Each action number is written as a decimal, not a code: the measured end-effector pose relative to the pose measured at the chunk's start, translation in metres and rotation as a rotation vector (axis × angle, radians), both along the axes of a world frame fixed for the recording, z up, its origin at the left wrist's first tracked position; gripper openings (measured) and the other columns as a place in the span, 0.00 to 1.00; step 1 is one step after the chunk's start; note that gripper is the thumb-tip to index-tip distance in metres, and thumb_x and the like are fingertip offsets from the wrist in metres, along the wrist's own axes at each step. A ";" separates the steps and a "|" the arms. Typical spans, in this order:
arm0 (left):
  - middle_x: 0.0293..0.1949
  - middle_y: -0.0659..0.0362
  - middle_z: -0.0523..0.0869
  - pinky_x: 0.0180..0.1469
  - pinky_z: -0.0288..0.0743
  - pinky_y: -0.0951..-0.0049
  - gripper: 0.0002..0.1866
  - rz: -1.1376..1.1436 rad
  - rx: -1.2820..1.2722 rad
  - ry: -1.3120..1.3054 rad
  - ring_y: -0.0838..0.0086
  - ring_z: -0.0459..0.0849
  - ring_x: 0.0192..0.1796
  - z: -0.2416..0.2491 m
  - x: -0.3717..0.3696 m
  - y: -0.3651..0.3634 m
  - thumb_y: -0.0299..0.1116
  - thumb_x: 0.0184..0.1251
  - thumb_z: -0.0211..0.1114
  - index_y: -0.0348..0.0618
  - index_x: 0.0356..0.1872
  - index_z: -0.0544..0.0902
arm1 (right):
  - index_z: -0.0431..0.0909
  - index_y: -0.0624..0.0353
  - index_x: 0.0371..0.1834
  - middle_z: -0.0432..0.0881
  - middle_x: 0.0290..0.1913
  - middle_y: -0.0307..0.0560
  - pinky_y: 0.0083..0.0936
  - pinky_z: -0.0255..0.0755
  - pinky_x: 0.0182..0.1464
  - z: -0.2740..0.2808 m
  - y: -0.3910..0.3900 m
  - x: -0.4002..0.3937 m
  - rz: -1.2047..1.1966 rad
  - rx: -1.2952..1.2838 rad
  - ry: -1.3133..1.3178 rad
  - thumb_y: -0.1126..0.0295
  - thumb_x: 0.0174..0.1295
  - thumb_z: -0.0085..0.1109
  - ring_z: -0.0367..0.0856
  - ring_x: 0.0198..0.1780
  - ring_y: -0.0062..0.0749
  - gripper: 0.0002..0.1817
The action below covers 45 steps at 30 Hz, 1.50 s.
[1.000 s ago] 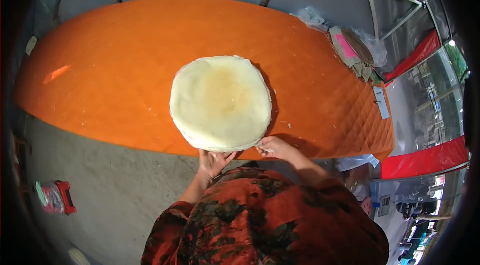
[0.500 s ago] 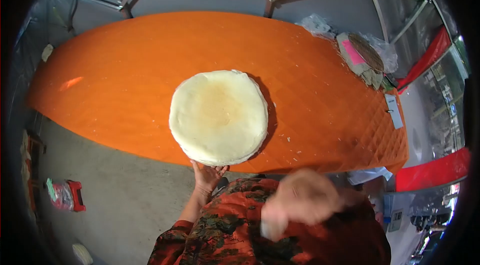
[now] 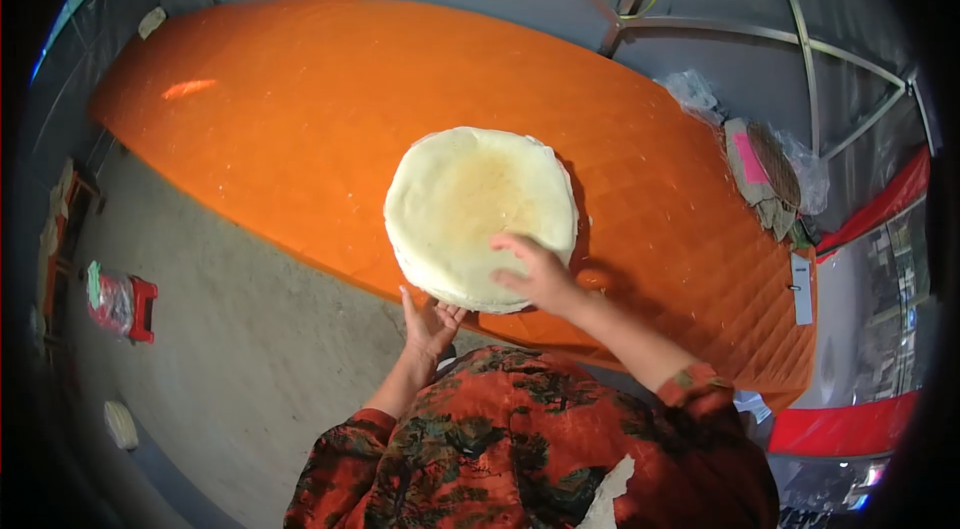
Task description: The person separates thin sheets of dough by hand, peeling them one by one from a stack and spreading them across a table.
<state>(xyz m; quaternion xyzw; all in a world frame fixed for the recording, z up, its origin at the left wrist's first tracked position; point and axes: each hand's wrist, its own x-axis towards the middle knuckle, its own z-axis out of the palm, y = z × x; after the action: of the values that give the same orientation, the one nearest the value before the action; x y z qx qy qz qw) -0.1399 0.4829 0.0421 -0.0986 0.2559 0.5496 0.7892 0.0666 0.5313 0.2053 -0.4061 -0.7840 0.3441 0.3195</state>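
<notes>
A stack of thin, round, pale flatbreads [image 3: 455,184] sits at the near edge of the orange-covered table, its top lightly browned in the middle. My left hand [image 3: 430,327] is palm up at the stack's near edge, with its fingers apart and their tips right at the rim. Over the near right part of the top flatbread reaches my right hand [image 3: 535,274], fingers spread and curved, nothing visible in them. A pale piece with a ragged edge [image 3: 608,497] shows against my red patterned clothing at the bottom.
The quilted orange cover [image 3: 300,99] bears small white crumbs. At the right end are a grey cloth bundle with a pink patch [image 3: 748,159], plastic wrap [image 3: 690,94] and a white card [image 3: 801,289]. A red stool [image 3: 143,309] with a plastic-wrapped bundle stands on the floor.
My right hand has gone from a blur before my chest to over the flatbreads. My left hand stays at the near rim. The view has turned and shifted.
</notes>
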 end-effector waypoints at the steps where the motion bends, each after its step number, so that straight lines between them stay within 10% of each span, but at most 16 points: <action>1: 0.66 0.43 0.67 0.68 0.66 0.51 0.52 -0.004 -0.007 -0.011 0.53 0.70 0.67 -0.001 -0.002 0.000 0.75 0.61 0.46 0.36 0.70 0.57 | 0.73 0.58 0.57 0.74 0.61 0.53 0.40 0.63 0.67 -0.042 0.001 -0.003 0.024 0.119 -0.181 0.56 0.58 0.65 0.69 0.66 0.50 0.27; 5: 0.65 0.44 0.69 0.68 0.65 0.51 0.49 -0.030 0.101 -0.078 0.53 0.69 0.67 -0.002 -0.008 -0.004 0.73 0.62 0.50 0.37 0.68 0.59 | 0.68 0.56 0.64 0.65 0.68 0.51 0.46 0.55 0.71 -0.085 -0.006 -0.030 0.007 0.199 -0.535 0.55 0.53 0.67 0.58 0.72 0.49 0.35; 14: 0.60 0.54 0.73 0.66 0.67 0.60 0.31 -0.101 0.200 0.078 0.62 0.73 0.62 -0.018 -0.011 -0.008 0.38 0.62 0.64 0.44 0.65 0.64 | 0.74 0.63 0.55 0.81 0.50 0.57 0.38 0.75 0.52 -0.079 0.019 -0.024 0.039 0.076 -0.436 0.73 0.58 0.52 0.80 0.50 0.50 0.20; 22: 0.58 0.56 0.73 0.59 0.71 0.56 0.30 -0.108 0.081 0.193 0.65 0.74 0.58 -0.008 -0.002 0.006 0.23 0.60 0.62 0.47 0.63 0.64 | 0.76 0.63 0.52 0.81 0.47 0.56 0.39 0.73 0.54 -0.088 0.021 -0.030 0.041 0.175 -0.463 0.71 0.58 0.54 0.79 0.51 0.50 0.18; 29: 0.59 0.53 0.73 0.58 0.73 0.52 0.30 -0.072 0.066 0.280 0.60 0.73 0.60 0.002 0.005 0.013 0.25 0.62 0.64 0.44 0.64 0.62 | 0.76 0.63 0.50 0.78 0.52 0.50 0.38 0.71 0.58 -0.088 0.013 -0.034 0.035 0.245 -0.548 0.62 0.55 0.65 0.76 0.55 0.46 0.22; 38: 0.62 0.53 0.72 0.60 0.71 0.45 0.30 -0.079 0.160 0.356 0.57 0.72 0.63 0.001 0.007 0.014 0.33 0.66 0.63 0.43 0.67 0.62 | 0.75 0.64 0.46 0.78 0.50 0.52 0.39 0.77 0.46 -0.105 0.021 -0.036 0.023 0.167 -0.545 0.75 0.51 0.55 0.77 0.54 0.46 0.17; 45: 0.56 0.52 0.77 0.49 0.77 0.46 0.25 -0.170 0.166 0.281 0.55 0.78 0.56 -0.013 0.009 0.022 0.34 0.67 0.58 0.43 0.65 0.66 | 0.78 0.65 0.36 0.82 0.35 0.59 0.45 0.77 0.38 -0.113 0.028 -0.058 -0.026 0.202 -0.718 0.72 0.55 0.51 0.83 0.37 0.51 0.10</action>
<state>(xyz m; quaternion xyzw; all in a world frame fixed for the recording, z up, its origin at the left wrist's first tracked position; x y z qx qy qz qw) -0.1309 0.5051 0.0295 0.0664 0.3248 0.5086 0.7946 0.0088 0.5590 0.0923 -0.4770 -0.8710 0.0967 0.0671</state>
